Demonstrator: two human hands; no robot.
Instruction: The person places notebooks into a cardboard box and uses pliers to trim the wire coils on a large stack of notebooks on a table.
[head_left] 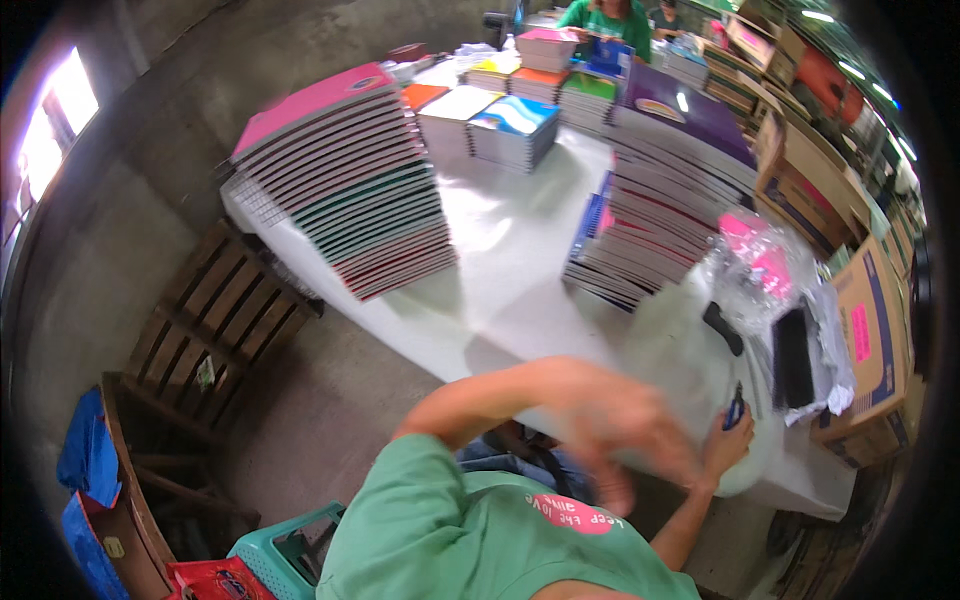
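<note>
My left hand (620,420), smeared by motion, is in front of my body over the table's near edge, and its fingers are too blurred to read. At the right, near the table's edge, my right hand (728,445) is closed on a small blue-and-black hand tool (736,409). Just beyond it lie a black object (723,329) and a flat black rectangular item (794,358). Farther off stands a tall stack of spiral notebooks (665,210) with a purple cover on top. Another tall notebook stack (350,190), topped in pink, rises at the left.
Shorter notebook piles (513,133) stand at the white table's (500,240) far end, where a person in green (610,25) works. Crumpled clear plastic (758,265) and cardboard boxes (868,345) are at the right. A wooden pallet-like rack (215,330) and a teal plastic crate (280,550) are at the left.
</note>
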